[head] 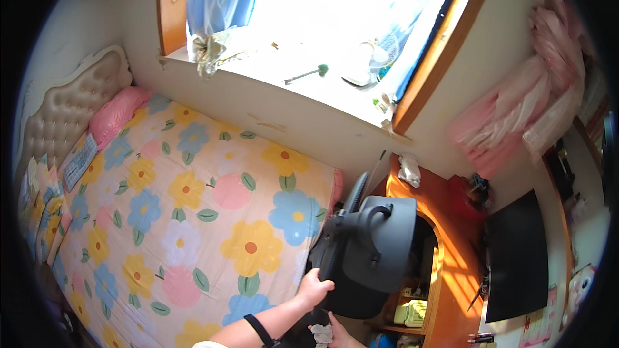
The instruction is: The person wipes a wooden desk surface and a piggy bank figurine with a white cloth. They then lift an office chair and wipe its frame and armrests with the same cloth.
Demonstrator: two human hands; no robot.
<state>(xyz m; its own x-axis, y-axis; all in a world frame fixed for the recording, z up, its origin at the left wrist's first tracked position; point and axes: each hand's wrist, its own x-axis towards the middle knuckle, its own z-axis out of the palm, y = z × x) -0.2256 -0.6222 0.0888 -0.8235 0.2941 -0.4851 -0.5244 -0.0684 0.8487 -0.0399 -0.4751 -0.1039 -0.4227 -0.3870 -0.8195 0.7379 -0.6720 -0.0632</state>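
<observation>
A black office chair (pixel 379 246) stands between the bed and the wooden desk. My left hand (pixel 315 290), with a black band on its wrist, is closed on the chair's near left edge. Lower down, at the bottom of the picture, my right hand (pixel 342 334) holds a crumpled white cloth (pixel 321 334) close to the chair. Part of that hand is cut off by the frame's lower rim.
Left is a bed with a floral sheet (pixel 180 241) and a pink pillow (pixel 118 116). On the sunlit windowsill (pixel 333 99) stands a white fan (pixel 375 60). The orange-brown desk (pixel 449 246) carries a black monitor (pixel 516 256) and a white cloth bundle (pixel 409 171). A pink curtain (pixel 517 101) hangs right.
</observation>
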